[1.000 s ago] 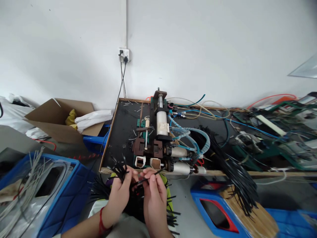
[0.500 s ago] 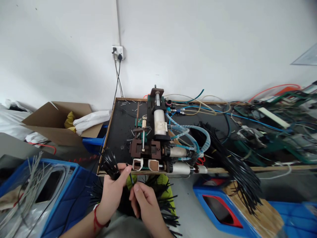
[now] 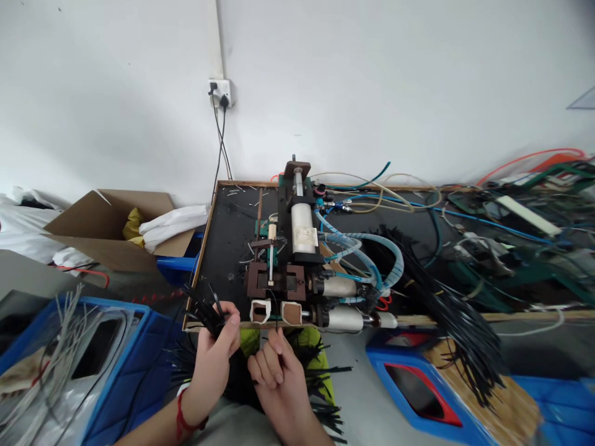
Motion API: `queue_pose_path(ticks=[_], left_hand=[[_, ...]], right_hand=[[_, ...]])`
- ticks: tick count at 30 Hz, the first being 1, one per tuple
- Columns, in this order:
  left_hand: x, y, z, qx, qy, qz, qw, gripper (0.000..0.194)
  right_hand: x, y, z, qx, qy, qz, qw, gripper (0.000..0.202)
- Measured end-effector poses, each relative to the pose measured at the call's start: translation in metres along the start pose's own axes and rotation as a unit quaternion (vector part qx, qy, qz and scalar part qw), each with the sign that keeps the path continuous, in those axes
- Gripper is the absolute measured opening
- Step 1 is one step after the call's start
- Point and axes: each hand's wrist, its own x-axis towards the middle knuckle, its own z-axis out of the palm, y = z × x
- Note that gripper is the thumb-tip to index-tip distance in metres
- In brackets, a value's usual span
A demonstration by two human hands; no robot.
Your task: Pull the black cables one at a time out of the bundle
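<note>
My left hand [image 3: 217, 347], with a red string on its wrist, is closed round a bunch of black strips [image 3: 207, 313] at the bench's front left corner. My right hand [image 3: 277, 365] is pinched on a thin black strip [image 3: 277, 314], which points up between two pale-edged pads [image 3: 292, 313] at the front of the machine. Behind the pads is a brown metal block [image 3: 255, 280] with a white cylinder [image 3: 303, 229] beyond it. More black strips [image 3: 328, 415] lie below my hands, over my lap.
A bundle of black strips [image 3: 446, 310] hangs over the bench's front edge [image 3: 520, 316] on the right. Blue bins [image 3: 134, 353] stand on both sides, and a cardboard box [image 3: 88, 229] is at the left. Blue hoses [image 3: 395, 260] curve beside the machine.
My right hand has moved right and away from my left hand, bringing the thin strip up between the pads. My left hand still holds the bunch. The view has shifted slightly.
</note>
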Motion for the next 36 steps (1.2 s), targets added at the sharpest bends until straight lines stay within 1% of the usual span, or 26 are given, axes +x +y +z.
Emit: queue_pose_path(ticks=[7, 14, 21, 24, 29, 36], left_hand=[[0.001, -0.001, -0.001, 0.006, -0.003, -0.007, 1.000, 0.022], [0.000, -0.002, -0.001, 0.006, -0.008, -0.004, 1.000, 0.022], [0.002, -0.004, -0.009, 0.005, -0.001, 0.007, 1.000, 0.016], [0.002, -0.005, -0.011, -0.004, -0.002, 0.010, 1.000, 0.014], [0.000, -0.003, -0.010, -0.016, -0.003, 0.010, 1.000, 0.015], [-0.002, -0.005, -0.015, -0.023, -0.018, 0.020, 0.999, 0.013]], right_hand=[[-0.002, 0.001, 0.000, 0.026, -0.001, -0.002, 1.000, 0.036], [0.005, 0.006, 0.004, 0.033, -0.008, 0.015, 0.999, 0.034], [0.007, 0.008, 0.003, 0.049, -0.016, 0.031, 0.998, 0.033], [0.008, 0.007, 0.002, 0.054, -0.018, 0.031, 0.998, 0.032], [0.008, 0.008, 0.003, 0.052, -0.017, 0.030, 0.998, 0.032], [0.008, 0.010, 0.004, 0.032, -0.016, 0.009, 0.999, 0.032]])
